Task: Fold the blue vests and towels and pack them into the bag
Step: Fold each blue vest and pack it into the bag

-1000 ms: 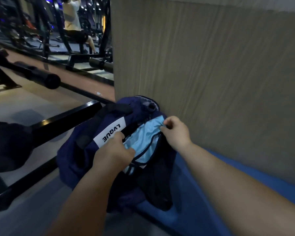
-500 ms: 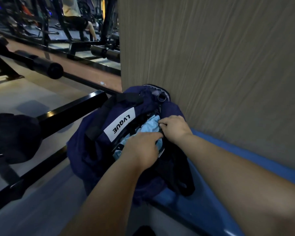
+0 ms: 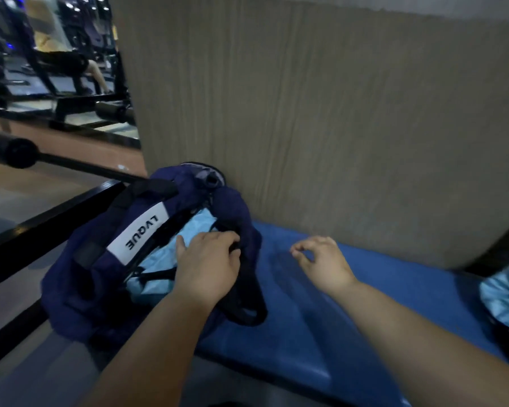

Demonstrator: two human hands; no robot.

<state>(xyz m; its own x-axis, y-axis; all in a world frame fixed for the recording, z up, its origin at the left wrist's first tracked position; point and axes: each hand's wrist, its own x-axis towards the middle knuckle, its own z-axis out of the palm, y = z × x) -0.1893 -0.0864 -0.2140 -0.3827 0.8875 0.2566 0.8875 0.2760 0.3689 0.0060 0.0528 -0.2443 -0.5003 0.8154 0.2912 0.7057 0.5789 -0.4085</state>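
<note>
A navy bag point(image 3: 80, 277) with a white LVQUE label lies open on the left end of a blue padded bench point(image 3: 365, 289). Light blue folded fabric point(image 3: 159, 259) shows inside its opening. My left hand point(image 3: 209, 262) rests palm down on that fabric, with its fingertips curled at the bag's right rim and black strap. My right hand point(image 3: 321, 259) hovers above the bench to the right of the bag, fingers loosely curled, holding nothing. More light blue fabric point(image 3: 503, 298) lies at the right edge of the view.
A beige wall panel point(image 3: 335, 113) stands right behind the bench. Black metal rails point(image 3: 47, 218) and a padded roller point(image 3: 15, 152) run along the left. Gym machines and a seated person's legs point(image 3: 97, 74) are far off at upper left.
My right hand has let go of the bag's rim and drawn away to the right over the bench. My left hand stays at the bag's opening. The view has swung right.
</note>
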